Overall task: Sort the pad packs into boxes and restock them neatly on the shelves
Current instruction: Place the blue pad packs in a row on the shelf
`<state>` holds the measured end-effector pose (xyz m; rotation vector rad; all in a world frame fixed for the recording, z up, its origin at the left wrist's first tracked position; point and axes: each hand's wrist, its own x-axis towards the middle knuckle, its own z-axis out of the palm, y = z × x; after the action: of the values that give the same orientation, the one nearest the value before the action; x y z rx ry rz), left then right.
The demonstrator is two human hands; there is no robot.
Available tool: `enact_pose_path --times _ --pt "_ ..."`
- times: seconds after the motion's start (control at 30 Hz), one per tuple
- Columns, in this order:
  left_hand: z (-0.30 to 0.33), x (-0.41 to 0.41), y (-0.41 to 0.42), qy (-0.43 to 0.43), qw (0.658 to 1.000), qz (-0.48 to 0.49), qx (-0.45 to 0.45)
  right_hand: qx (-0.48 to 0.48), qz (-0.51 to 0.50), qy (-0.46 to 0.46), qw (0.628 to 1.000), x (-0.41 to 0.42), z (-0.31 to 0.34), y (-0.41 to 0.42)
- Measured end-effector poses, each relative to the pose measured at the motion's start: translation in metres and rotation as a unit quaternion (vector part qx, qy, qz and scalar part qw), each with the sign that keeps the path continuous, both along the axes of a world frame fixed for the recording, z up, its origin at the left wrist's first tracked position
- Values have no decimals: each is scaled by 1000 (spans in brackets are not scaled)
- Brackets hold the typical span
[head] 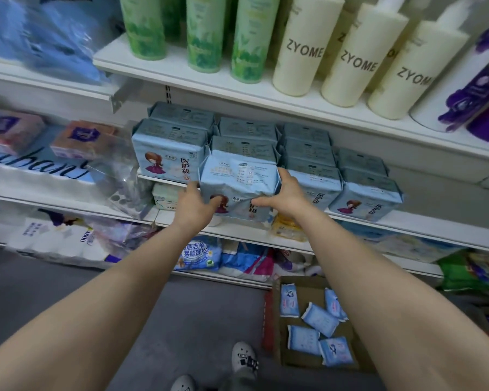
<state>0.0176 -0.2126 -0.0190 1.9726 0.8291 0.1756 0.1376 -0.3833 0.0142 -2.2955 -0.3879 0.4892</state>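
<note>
A light blue pad pack (237, 182) with a cartoon girl on its front is at the front edge of the middle shelf (407, 224), held between both hands. My left hand (194, 206) grips its left end and my right hand (283, 193) grips its right end, thumbs on the front face. Several matching pad packs (308, 162) are stacked in rows behind and beside it. On the floor at the lower right a cardboard box (308, 294) holds several small blue pad packs (319, 320).
Green bottles (203, 32), cream ZYOME bottles (302, 46) and purple bottles stand on the shelf above. Tissue packs (14, 131) and plastic-wrapped goods fill the left shelves. Lower shelves hold more packs (198, 255). My white shoes (243, 359) stand on grey floor.
</note>
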Motion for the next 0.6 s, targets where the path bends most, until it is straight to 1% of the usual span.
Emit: enact_pose_path --times 0.2,0.33,0.37,0.5,0.6 --pt "-4 15 0 -15 999 8 -38 -31 -36 -99 994 0 -5 15" --pt "-7 23 1 -33 998 0 -56 -59 -18 -198 978 -3 -10 20" --pt "-8 25 0 -34 998 -4 -57 -61 -18 -210 976 -3 -13 20" --pt "-9 37 -2 -40 997 -18 -58 -57 -37 -206 976 3 -21 19" --pt "-11 46 0 -48 996 -19 -73 -58 -40 -220 973 10 -23 22"
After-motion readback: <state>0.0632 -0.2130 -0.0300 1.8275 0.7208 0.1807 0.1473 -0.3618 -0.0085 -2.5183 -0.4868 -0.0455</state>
